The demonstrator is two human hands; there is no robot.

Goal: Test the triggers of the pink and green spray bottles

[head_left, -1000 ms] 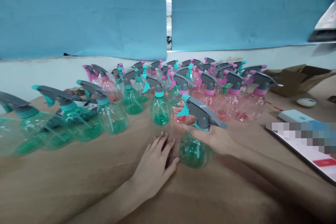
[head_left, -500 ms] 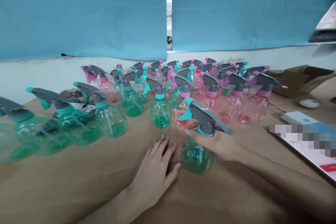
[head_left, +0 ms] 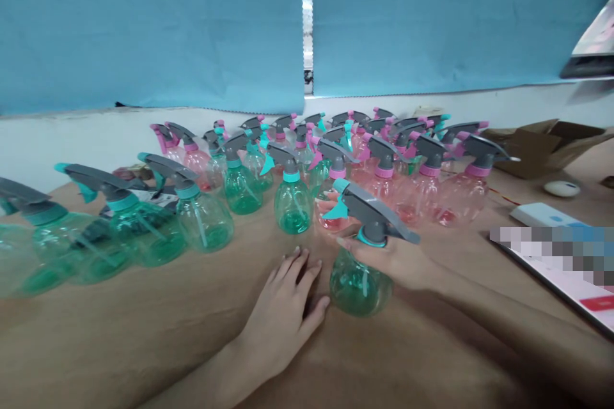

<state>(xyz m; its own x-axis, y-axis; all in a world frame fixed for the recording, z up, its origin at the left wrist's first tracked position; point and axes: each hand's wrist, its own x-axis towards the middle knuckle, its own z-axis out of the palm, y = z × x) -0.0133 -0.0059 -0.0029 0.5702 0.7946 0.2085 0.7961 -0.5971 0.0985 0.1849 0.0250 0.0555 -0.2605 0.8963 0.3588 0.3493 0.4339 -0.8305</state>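
Observation:
My right hand (head_left: 391, 261) is closed around the neck of a green spray bottle (head_left: 357, 284) with a grey trigger head and turquoise collar; some of its fingers are hidden behind the bottle. The bottle is upright, its nozzle pointing up and left. Just left of it, my left hand (head_left: 288, 310) lies palm down on the brown table (head_left: 167, 326), fingers stretched, holding nothing. Beyond the left hand stands another green spray bottle (head_left: 293, 204). Behind the held bottle is a pink spray bottle (head_left: 330, 217), partly covered by the right hand's fingers.
Green spray bottles (head_left: 148, 230) line the left side. Several pink spray bottles (head_left: 463, 198) stand in rows at the back right. Farther right are an open cardboard box (head_left: 537, 150), a white mouse (head_left: 562, 188), a white box (head_left: 542, 214) and a dark-edged flat device (head_left: 566, 287). Blue curtains (head_left: 153, 25) hang behind.
Hardly anything differs. The view has shifted a little, and my right hand still grips the green spray bottle in nearly the same place. My left hand stays flat on the table.

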